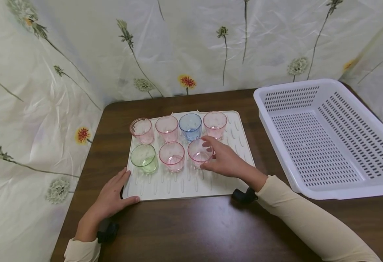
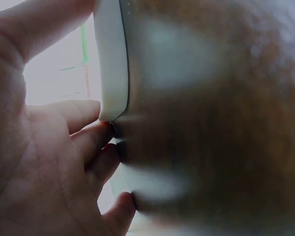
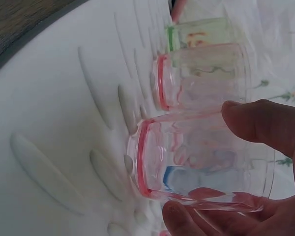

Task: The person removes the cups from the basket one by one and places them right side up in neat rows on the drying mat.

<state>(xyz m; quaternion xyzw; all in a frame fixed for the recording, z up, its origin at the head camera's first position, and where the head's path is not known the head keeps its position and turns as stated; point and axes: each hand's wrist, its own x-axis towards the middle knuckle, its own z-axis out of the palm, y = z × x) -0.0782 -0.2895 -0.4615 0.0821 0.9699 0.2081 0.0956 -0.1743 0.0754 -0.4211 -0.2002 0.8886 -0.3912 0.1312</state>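
My right hand (image 1: 228, 160) holds a pink-tinted glass (image 1: 196, 157), the rightmost in the front row on a white ridged drying mat (image 1: 178, 188). In the right wrist view, the thumb (image 3: 258, 123) lies against one side of this glass and fingers lie on the other; its base is right at the mat. Left of it stand another pink glass (image 1: 172, 157) and a green glass (image 1: 144, 159). My left hand (image 1: 112, 194) touches the mat's front left corner, thumb at the front edge and fingers along the left side, as the left wrist view also shows.
Behind is a row with a blue glass (image 1: 190, 128) among pink glasses (image 1: 167, 130), the rightmost pink glass (image 1: 215, 125) close to my fingertips. A white perforated basket (image 1: 273, 145) stands right of the mat on the dark wooden table (image 1: 191, 225). Flowered sheeting (image 1: 178, 47) hangs behind.
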